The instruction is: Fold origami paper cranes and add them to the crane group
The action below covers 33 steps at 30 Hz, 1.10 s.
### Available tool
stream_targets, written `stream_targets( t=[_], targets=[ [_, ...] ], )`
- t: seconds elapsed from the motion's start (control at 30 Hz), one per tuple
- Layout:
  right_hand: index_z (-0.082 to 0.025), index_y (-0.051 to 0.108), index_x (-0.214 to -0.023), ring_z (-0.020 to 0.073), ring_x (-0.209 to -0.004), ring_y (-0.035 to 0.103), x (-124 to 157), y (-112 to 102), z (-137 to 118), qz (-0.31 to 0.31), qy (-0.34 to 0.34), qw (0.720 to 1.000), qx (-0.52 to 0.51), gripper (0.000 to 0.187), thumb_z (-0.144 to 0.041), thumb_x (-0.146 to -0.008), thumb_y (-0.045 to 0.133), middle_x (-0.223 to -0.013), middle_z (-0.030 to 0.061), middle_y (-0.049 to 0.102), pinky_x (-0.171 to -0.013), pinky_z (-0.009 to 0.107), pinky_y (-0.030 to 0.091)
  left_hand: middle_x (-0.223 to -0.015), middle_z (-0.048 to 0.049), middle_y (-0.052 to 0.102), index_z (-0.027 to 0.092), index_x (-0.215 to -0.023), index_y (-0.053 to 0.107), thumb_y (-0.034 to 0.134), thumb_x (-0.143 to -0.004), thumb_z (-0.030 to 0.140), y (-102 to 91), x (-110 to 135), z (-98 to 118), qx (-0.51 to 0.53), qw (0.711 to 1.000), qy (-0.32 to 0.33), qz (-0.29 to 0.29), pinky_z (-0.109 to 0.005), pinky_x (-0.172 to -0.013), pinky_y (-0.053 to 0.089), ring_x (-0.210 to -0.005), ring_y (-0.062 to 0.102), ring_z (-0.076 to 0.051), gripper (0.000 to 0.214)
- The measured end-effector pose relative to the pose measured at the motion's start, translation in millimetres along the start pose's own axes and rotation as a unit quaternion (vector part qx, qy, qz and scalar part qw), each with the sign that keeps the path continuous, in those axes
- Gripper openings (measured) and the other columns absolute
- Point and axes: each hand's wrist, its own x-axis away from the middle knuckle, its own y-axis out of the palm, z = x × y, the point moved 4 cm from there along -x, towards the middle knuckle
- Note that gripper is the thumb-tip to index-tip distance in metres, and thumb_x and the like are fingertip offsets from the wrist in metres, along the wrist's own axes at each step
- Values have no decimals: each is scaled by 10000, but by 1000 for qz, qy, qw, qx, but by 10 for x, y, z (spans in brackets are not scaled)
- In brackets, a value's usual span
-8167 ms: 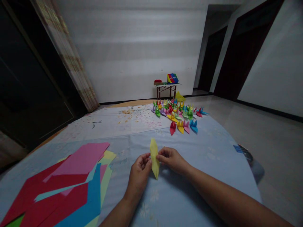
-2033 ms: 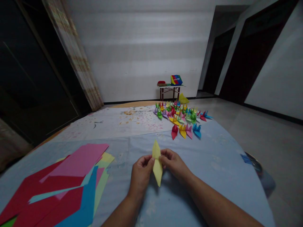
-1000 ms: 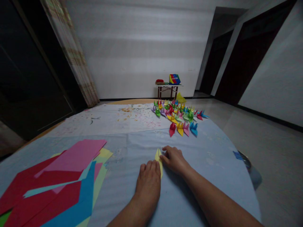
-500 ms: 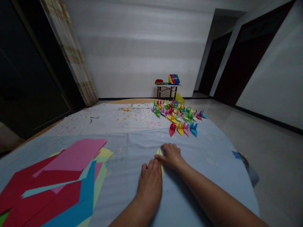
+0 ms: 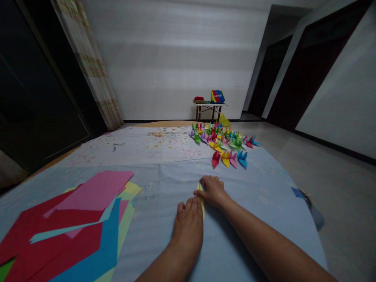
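A narrow, pointed piece of folded yellow paper [image 5: 199, 186] lies on the cloth between my hands, its middle partly covered by fingers. My left hand [image 5: 188, 221] rests over its lower left side, palm down, fingers close together and pressing it against the table. My right hand [image 5: 213, 190] is at the upper right side, fingers curled, with the thumb reaching across the paper near its tip. The thumb and the left fingertips come close together there. Beyond my hands stand several finished paper cranes [image 5: 225, 158] in red, yellow, pink and blue.
Loose coloured paper sheets [image 5: 96, 192] are heaped on the left. The round table wears a pale blue and white cloth [image 5: 152, 231]. More small cranes [image 5: 219, 135] crowd its far right. A small stand [image 5: 210, 105] with a multicoloured box [image 5: 217, 96] is by the wall.
The view has shifted slightly, moving the table and cranes a little to the right in the picture. Both hands stay on the yellow paper in nearly the same pose.
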Motion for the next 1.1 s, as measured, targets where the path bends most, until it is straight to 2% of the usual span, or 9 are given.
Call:
stream_targets(
  t=[0.23,0.5,0.63,0.77,0.87,0.97,1.1],
  targets=[
    [-221,560,-939,244,-917,465,-130,14,89,17,21,1000,-5,372,-502,-696,574,-944,60,583,-709,330,293,-1336,-128,440,75,-1281,415,323,-837,47,-33,-10,11,33,999,3,-19,-463,-987,292,-1200,393,-257,453],
    [-208,580,-917,240,-922,462,-292,-52,168,55,36,998,8,274,-428,-756,552,-938,70,596,-721,337,284,-1328,-122,452,105,-1260,448,333,-833,48,-44,-12,6,26,1000,3,-7,-455,-977,299,-1168,426,-248,446],
    [-234,552,-1006,237,-950,446,-204,-164,186,76,2,997,-6,334,-454,-755,552,-945,50,589,-735,337,280,-1326,-121,455,92,-1270,433,324,-828,45,-39,-12,16,24,1000,10,-6,-462,-969,300,-1164,423,-255,457],
    [-248,558,-1017,262,-944,450,-58,-107,176,18,-21,1000,1,520,-593,-631,613,-987,64,575,-725,346,289,-1299,-123,485,91,-1262,444,310,-827,40,-66,-11,22,14,1000,12,0,-453,-962,306,-1146,437,-252,458],
    [-236,567,-995,275,-961,448,-54,-58,189,11,1,1000,18,500,-598,-651,593,-1010,83,569,-739,361,293,-1307,-129,475,83,-1264,440,306,-831,48,-82,-8,13,11,1000,16,-1,-452,-962,305,-1140,442,-251,454],
    [-211,571,-984,286,-983,438,-120,-97,215,34,28,998,37,446,-562,-709,562,-1010,103,565,-754,375,293,-1321,-134,458,82,-1267,434,315,-831,64,-70,-7,-12,17,1000,19,-4,-459,-965,303,-1142,442,-249,452],
    [-215,555,-1030,271,-1001,425,-97,-223,166,76,-9,996,41,424,-522,-737,560,-1039,94,553,-788,372,285,-1310,-113,476,121,-1261,444,319,-818,54,-51,-17,-47,25,999,25,9,-473,-957,303,-1140,446,-244,464]
  ],
)
